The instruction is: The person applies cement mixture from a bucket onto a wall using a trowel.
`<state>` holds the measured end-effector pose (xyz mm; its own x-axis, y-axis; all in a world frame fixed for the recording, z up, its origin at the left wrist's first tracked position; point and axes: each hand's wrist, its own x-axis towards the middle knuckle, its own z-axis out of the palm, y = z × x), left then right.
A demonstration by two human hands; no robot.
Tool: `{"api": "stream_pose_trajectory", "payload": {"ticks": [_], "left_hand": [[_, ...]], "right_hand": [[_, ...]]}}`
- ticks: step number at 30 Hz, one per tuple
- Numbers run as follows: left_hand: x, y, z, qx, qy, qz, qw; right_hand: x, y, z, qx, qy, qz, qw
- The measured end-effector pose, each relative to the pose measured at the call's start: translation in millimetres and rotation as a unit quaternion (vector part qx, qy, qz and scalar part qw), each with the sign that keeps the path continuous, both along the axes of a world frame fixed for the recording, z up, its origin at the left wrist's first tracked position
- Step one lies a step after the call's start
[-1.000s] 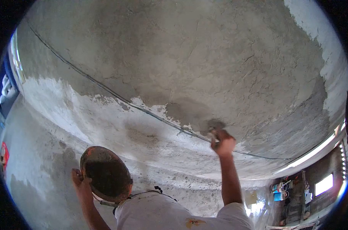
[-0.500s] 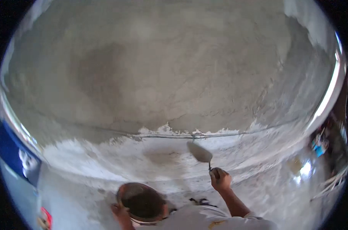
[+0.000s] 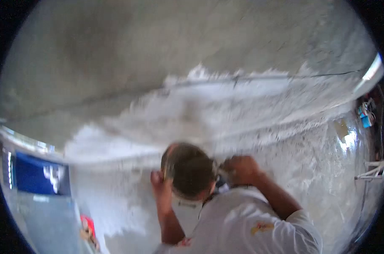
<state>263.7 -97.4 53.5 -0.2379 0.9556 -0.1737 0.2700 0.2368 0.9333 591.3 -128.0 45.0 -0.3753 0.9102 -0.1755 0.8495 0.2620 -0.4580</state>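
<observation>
- Gripping the pan (image 3: 190,171) by its left rim: the left hand (image 3: 162,190).
- Right hand (image 3: 244,170) is curled beside the opposite rim; blur hides its grip.
- Pan is between both hands, near the shirt (image 3: 238,216).

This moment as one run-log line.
left hand: gripping round pan | right hand: closed beside pan, grip blurred | wall: grey above, white patches below
</observation>
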Motion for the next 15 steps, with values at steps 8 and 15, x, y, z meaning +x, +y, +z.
{"api": "stream_pose_trajectory", "payload": {"ticks": [8,15], "left_hand": [[2,13,8,0.054,-0.108,-0.052,0.991],[18,20,30,0.025,-0.09,-0.076,0.993]], "right_hand": [[-6,10,-19,0.248,-0.047,-0.036,0.967],[-21,25,-42,0.316,-0.104,-0.083,0.939]]}}
